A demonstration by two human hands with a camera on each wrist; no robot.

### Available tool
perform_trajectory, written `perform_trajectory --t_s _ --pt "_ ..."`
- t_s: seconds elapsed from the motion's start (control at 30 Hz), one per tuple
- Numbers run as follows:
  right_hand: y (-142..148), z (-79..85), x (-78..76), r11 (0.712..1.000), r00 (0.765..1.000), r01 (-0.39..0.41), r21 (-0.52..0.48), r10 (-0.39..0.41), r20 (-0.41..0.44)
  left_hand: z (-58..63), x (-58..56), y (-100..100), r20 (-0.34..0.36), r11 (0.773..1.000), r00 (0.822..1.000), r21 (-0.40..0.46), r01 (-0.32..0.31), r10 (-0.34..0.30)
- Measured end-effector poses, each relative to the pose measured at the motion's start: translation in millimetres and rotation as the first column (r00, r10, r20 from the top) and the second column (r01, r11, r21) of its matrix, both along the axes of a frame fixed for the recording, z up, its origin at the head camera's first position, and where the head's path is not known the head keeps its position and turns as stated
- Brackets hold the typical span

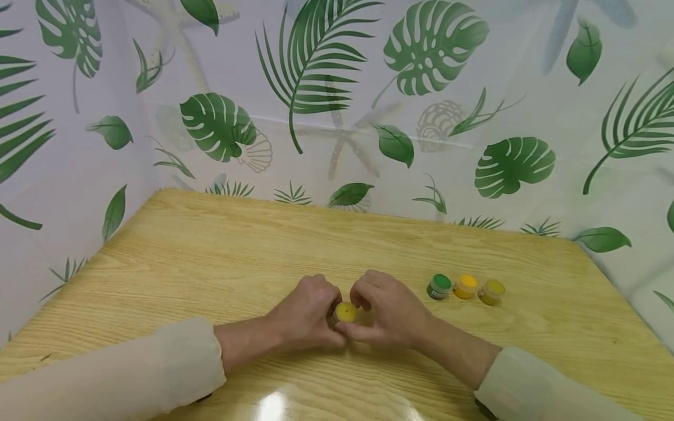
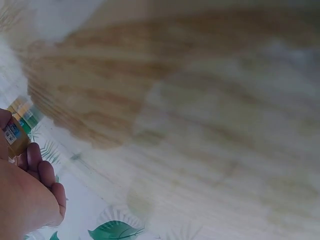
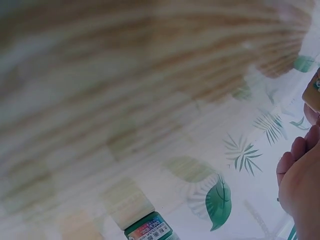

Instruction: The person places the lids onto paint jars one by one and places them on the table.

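A small paint jar (image 1: 346,311) with a yellow top is held between both hands near the front middle of the table. My left hand (image 1: 308,313) grips it from the left, fingers curled round its far side and thumb along the near side. From the right, my right hand (image 1: 392,313) pinches the jar near its top between thumb and bent fingers. A label shows on the jar (image 2: 17,140) in the left wrist view, beside the curled left fingers. Only a corner of the jar (image 3: 312,97) appears in the right wrist view.
Right of the hands, a green paint jar (image 1: 439,286), an orange-yellow jar (image 1: 466,286) and a dull yellow jar (image 1: 492,292) stand in a row on the wooden table (image 1: 237,251). A leaf-patterned cloth (image 1: 326,164) rises behind the table and at its left side.
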State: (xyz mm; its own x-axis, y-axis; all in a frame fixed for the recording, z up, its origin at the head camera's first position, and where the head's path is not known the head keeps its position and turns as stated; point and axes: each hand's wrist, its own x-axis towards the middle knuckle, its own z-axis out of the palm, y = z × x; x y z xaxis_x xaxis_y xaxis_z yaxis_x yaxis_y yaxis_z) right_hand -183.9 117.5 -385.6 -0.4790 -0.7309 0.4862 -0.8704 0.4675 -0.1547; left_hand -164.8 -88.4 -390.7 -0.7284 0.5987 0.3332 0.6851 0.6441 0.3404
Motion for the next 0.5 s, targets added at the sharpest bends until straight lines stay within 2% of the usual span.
perform_trajectory --t_s 0.3,0.37,0.5 --pt "2.1 -0.1 -0.3 0.999 0.997 0.030 -0.040 -0.027 0.069 -0.4 0.4 0.5 0.020 0.997 1.000 0.081 -0.020 0.019" --pt "2.8 -0.2 -1.2 0.999 0.998 0.026 -0.036 -0.024 0.064 -0.1 0.3 0.4 0.017 0.996 1.000 0.091 -0.025 0.023" --pt "3.2 -0.4 -3.8 1.000 1.000 0.011 -0.015 -0.011 -0.003 -0.1 -0.5 -0.2 0.022 0.994 0.999 0.100 -0.040 0.038"
